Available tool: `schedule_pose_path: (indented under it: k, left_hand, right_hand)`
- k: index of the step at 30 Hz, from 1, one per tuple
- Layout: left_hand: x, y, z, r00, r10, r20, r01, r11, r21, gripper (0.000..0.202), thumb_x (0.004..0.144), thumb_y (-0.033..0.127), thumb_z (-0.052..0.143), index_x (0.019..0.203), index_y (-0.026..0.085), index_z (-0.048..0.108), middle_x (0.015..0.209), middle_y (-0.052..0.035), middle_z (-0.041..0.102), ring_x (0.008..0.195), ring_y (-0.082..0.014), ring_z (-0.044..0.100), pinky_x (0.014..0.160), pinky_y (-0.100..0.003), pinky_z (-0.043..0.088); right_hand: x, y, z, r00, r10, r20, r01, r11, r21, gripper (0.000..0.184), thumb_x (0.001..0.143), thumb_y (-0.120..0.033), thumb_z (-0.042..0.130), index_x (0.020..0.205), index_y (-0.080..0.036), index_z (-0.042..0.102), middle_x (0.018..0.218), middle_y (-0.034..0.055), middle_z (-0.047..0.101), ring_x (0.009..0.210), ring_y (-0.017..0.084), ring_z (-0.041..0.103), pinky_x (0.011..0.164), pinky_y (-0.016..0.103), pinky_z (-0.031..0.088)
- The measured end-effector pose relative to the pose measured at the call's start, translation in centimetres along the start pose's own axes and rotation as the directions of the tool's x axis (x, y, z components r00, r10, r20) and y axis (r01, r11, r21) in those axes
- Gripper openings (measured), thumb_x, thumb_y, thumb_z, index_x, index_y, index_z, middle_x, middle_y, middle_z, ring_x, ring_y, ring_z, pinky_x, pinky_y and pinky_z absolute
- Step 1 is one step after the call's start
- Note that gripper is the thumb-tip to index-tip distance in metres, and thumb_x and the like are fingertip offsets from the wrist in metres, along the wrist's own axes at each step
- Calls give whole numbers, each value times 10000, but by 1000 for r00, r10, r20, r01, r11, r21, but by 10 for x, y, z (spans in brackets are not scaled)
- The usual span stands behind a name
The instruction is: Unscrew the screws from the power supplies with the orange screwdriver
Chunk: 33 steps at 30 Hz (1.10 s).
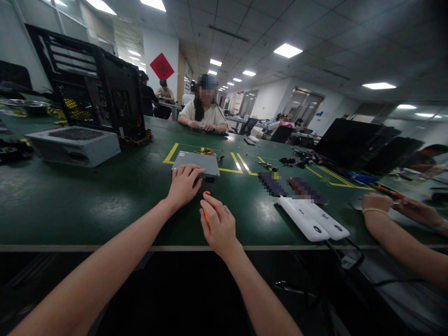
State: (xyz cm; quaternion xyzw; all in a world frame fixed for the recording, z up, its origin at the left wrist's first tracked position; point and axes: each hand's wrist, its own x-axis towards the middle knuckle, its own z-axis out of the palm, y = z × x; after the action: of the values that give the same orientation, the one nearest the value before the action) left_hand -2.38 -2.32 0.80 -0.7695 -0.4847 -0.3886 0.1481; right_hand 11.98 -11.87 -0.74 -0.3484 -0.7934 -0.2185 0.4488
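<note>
Squarely ahead, a flat oblong box (206,163) of smooth grey metal lies on the glossy green tabletop (87,200), well back from its pale front edge. The left hand (185,184) rests palm down on the box's near left part, fingers loosely spread. Just nearer, the right hand (222,224) curls its fingers around a slim orange tool (206,214) with a hooked tip, apart from the box. Green surface stretches widely to the left of both arms; to the right, two rounded white plastic devices (304,219) narrow the space. The box has crisp corners, a dark socket (210,178) in its near face and coloured cables (206,151) behind. Beyond the left hand stand a larger vented metal unit (101,150) and a black computer case (122,98).
</note>
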Motion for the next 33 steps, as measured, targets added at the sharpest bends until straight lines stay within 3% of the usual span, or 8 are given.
schedule_pose_path:
  k: [5,9,12,18,22,27,30,33]
  left_hand:
    - [0,0,0,1000,-11,4,11,1000,-2,299,841,254,437,1121,246,541,1152,-65,544,1071,-262,427,870,-419,317]
    - [0,0,0,1000,-6,-1,6,1000,4,297,841,259,441,1119,241,542,1151,-65,545,1062,-264,429,864,-418,319]
    - [0,-2,2,1000,4,-4,-4,1000,12,296,841,263,446,1120,242,543,1152,-63,547,1061,-263,428,860,-417,320]
    - [0,-2,2,1000,10,-15,-10,1000,23,294,834,259,462,1115,235,545,1144,-55,553,1058,-257,431,859,-412,327]
    - [0,-2,2,1000,14,-14,-14,1000,22,292,833,260,462,1112,237,547,1144,-55,554,1057,-258,433,859,-414,328]
    - [0,-2,2,1000,4,-12,-4,1000,7,295,832,252,458,1113,240,546,1149,-58,550,1069,-262,426,867,-422,321]
    - [0,-2,2,1000,2,-7,-2,1000,-3,300,831,253,458,1116,239,547,1152,-63,547,1071,-264,422,867,-425,322]
    - [0,-2,2,1000,-3,-5,2,1000,-6,302,831,255,457,1119,239,548,1153,-65,546,1069,-267,422,873,-433,319]
  right_hand:
    - [0,1,-1,989,104,-104,-109,993,-47,170,849,-250,529,1003,-180,517,983,102,621,883,163,598,715,271,488]
    - [1,-1,-3,996,59,-63,-59,998,-6,185,823,-190,508,1004,-155,487,1086,143,571,1018,217,549,824,362,477]
    - [2,-1,-2,999,-6,-54,6,1000,-2,246,828,-134,463,1073,-148,447,1217,179,491,1122,218,502,851,350,477]
    - [2,1,0,995,17,-101,-23,998,-61,262,833,-132,486,1086,-192,453,1116,120,559,1046,190,543,830,333,492]
    - [0,1,2,995,-5,-98,-1,998,-69,328,815,-71,477,1119,-190,440,1163,129,544,1065,189,539,827,320,492]
    - [-2,2,3,989,41,-140,-58,992,-114,322,831,-119,508,1135,-221,479,1066,90,607,997,169,574,811,297,485]
    - [-2,2,2,992,13,-127,-26,994,-104,349,823,-102,491,1151,-218,475,1114,104,578,1050,191,553,846,338,476]
    - [-3,2,2,991,2,-136,-15,995,-96,375,832,-103,491,1178,-240,448,1176,110,536,1046,177,556,785,286,501]
